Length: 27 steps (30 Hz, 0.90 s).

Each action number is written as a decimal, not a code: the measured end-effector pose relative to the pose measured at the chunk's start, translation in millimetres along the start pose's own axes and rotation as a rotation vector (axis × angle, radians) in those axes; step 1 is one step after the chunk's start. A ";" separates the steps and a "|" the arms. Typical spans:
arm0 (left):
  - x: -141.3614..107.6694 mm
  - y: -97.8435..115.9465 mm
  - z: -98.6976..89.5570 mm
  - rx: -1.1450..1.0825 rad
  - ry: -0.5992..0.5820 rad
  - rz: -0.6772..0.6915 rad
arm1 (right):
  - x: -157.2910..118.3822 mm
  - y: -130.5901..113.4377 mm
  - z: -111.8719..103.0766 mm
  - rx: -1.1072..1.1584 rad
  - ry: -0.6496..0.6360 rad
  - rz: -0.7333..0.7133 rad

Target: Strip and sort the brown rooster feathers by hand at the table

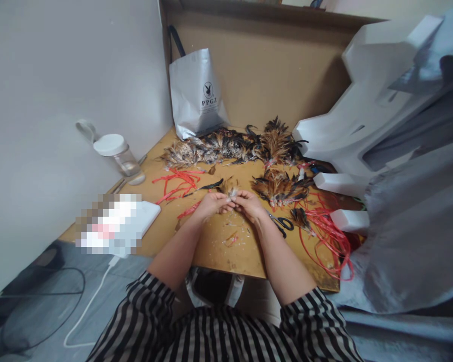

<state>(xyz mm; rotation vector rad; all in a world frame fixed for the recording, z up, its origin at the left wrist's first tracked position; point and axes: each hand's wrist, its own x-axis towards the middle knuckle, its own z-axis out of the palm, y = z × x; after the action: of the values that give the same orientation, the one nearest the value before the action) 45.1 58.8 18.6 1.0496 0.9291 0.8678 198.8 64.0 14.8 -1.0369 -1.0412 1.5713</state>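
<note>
Both hands meet at the middle of the wooden table (215, 251). My left hand (212, 204) pinches the base of a small brown feather bundle (231, 187) from the left. From the right, my right hand (249, 204) grips the same base, its fingertips close to the left ones. The feathers fan out away from me. Just beyond my left hand lies a dark feather (212, 185). Black-handled scissors (283, 223) rest beside my right wrist, partly behind the forearm. Small scraps (232, 239) are scattered on the table below the hands.
Feather piles (215, 147) line the back, with another feather cluster (281, 188) at right. Red strips (177, 181) lie left and red strands (326, 234) right. A silver bag (196, 95), lidded jar (117, 153), white device (149, 216) and white foam piece (332, 120) stand around.
</note>
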 end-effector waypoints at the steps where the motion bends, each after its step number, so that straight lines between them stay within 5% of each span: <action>1: -0.1 0.1 -0.1 0.010 -0.001 0.006 | -0.6 -0.8 0.6 -0.004 0.001 0.003; 11: -6.7 5.0 9.1 0.225 -0.006 0.067 | -4.2 -4.9 4.7 -0.110 0.047 -0.037; 27: -0.3 -0.3 3.4 0.127 0.059 0.075 | -4.8 -9.3 2.6 -0.088 -0.014 -0.065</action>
<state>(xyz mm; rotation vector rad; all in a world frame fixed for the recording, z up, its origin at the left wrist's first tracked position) 48.2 57.3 19.1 1.1799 1.0099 0.9149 199.6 60.6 25.1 -1.0426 -1.1511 1.4936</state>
